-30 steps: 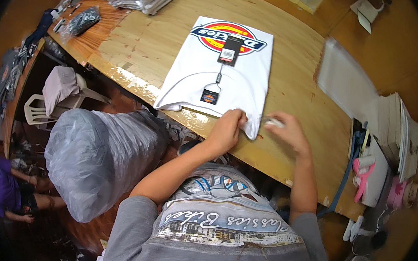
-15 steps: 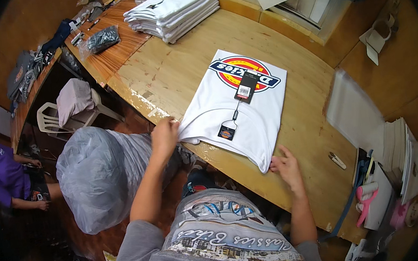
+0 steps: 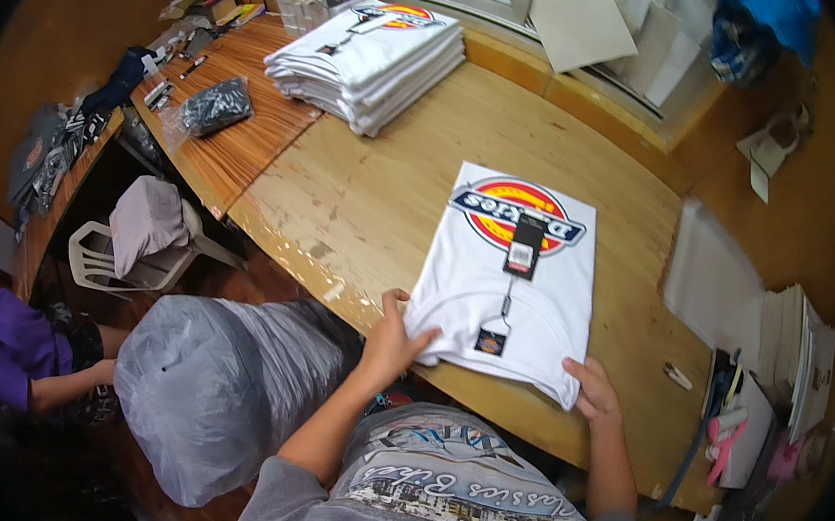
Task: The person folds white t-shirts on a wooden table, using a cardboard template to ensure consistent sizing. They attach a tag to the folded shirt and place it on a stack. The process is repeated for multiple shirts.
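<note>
A folded white T-shirt (image 3: 452,302) lies on the wooden table near its front edge, neckline toward me. It bears a round red and yellow print with a dark banner. A black hang tag (image 3: 524,247) rests across the print, strung by a cord to a small dark square tag (image 3: 491,341) near the collar. My left hand (image 3: 391,345) grips the shirt's near left edge, its thumb on top of the cloth. With my right hand (image 3: 594,387) I pinch the near right corner, thumb uppermost; the other fingertips are partly hidden.
A stack of folded white T-shirts (image 3: 361,90) stands at the back, beside a plastic-wrapped dark bundle (image 3: 215,107). Small snips (image 3: 677,376) lie to the right. A big grey plastic-wrapped sack (image 3: 198,382) is left of the table, near a person in purple (image 3: 14,345) and a plastic chair (image 3: 135,252).
The shirt's near edge has lifted slightly and its collar has bunched. My left hand has moved onto the cloth, and my right hand has closed on the corner. The view has shifted.
</note>
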A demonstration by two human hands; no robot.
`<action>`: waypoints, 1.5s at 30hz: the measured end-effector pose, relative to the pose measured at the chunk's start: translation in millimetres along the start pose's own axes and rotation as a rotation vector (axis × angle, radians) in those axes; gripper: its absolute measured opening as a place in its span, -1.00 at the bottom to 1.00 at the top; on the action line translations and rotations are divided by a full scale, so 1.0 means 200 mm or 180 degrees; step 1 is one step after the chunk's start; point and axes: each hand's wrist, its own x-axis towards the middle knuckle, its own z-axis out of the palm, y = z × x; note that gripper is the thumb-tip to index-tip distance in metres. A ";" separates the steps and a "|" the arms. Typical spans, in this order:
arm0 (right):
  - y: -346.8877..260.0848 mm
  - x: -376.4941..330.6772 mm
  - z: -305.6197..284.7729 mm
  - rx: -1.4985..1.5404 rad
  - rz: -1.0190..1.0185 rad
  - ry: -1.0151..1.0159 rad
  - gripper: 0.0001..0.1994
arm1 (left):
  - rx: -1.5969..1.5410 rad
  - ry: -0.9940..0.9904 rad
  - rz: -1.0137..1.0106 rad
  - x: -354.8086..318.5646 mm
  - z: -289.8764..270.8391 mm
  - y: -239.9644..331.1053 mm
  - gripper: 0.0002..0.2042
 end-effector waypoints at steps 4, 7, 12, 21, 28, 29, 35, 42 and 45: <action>-0.08 0.04 0.10 0.0207 0.0004 -0.0215 -0.42 | -0.0229 -0.0799 0.0941 0.07 -0.15 0.01 -0.58; -0.26 0.09 0.23 -0.0155 -0.0190 -0.0279 -0.33 | -0.0094 -0.1321 0.1180 0.20 -0.39 0.10 -0.69; -0.74 0.39 0.72 -0.0420 -0.1166 -0.0271 -0.35 | 0.0095 0.0153 0.2566 0.68 -0.94 0.21 -0.74; -1.22 1.55 1.68 -0.0177 -0.1381 -0.1558 -0.64 | -0.0548 0.1316 0.1775 1.84 -1.78 -0.01 -0.79; -1.00 1.72 1.47 -0.0076 -0.0743 -0.1313 -0.63 | 0.0389 0.0478 0.1325 2.40 -1.51 -0.72 -0.77; -0.99 1.61 1.37 -0.0526 -0.0972 -0.1259 -0.65 | 0.0032 0.0542 0.1412 2.42 -1.52 -0.82 -0.75; -0.69 0.92 0.14 -0.2464 -0.1228 0.3596 -0.70 | 0.1684 0.3242 0.2070 1.93 -1.71 -1.05 -0.68; -0.04 -0.24 -0.72 -0.4232 -0.0119 0.5188 -0.77 | 0.1083 0.2228 0.2750 1.65 -0.98 -0.64 -0.61; -0.04 -0.21 -0.67 -0.4331 0.0259 0.4567 -0.73 | 0.0925 0.2071 0.2983 1.53 -0.88 -0.52 -0.57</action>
